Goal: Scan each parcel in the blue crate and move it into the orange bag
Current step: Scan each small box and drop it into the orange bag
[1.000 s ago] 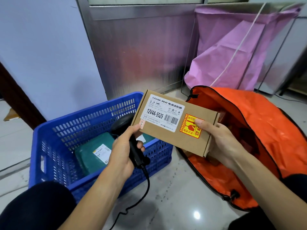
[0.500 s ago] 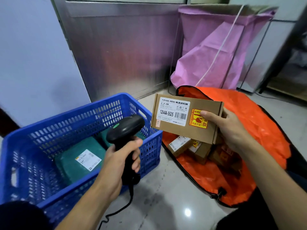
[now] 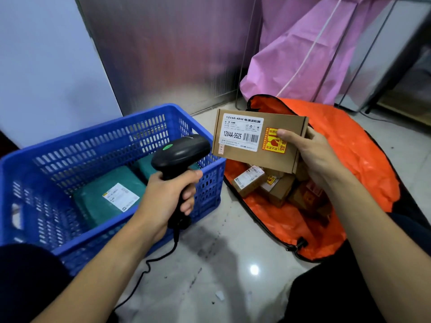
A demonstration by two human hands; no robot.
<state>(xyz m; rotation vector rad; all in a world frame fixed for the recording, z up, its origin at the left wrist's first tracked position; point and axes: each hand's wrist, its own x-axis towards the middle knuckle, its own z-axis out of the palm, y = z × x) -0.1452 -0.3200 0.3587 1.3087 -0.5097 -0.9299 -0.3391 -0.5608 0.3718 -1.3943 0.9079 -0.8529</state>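
left hand (image 3: 168, 197) is wrapped tight round the grip of a black handheld barcode scanner (image 3: 180, 151), fingers curled all the way round it. the scanner head sits just left of the box and points right at it, with a little green dot on top. its cable (image 3: 149, 269) drops off the bottom of the handle and snakes toward the near edge across the pale glossy floor (image 3: 221, 264).

right hand (image 3: 312, 155) has the brown cardboard box (image 3: 254, 157) by its right end, thumb (image 3: 285, 134) pressed flat on the yellow and red sticker (image 3: 271, 145) on the face. the rest of the fingers are tucked behind the box where i can't see them. the box is up in the air, tilted a bit, hanging over the left part of the open orange bag (image 3: 363, 159), just right of the crate's right corner. its white label (image 3: 242, 132) faces the camera and reads 12v4a-5525 with a barcode next to it.

blue crate (image 3: 105, 145) is on the floor on the left. inside there's a green plastic mailer (image 3: 93, 206) with a white label lying flat, plus a second green mailer (image 3: 144, 165) further back, partly hidden behind the scanner. the orange bag lies open on the right with a pile of small cardboard boxes (image 3: 263, 185) already in it, right under the held box. on the far side there's a pink bag (image 3: 303, 54) hung on a wire frame next to a metal panel (image 3: 175, 54).
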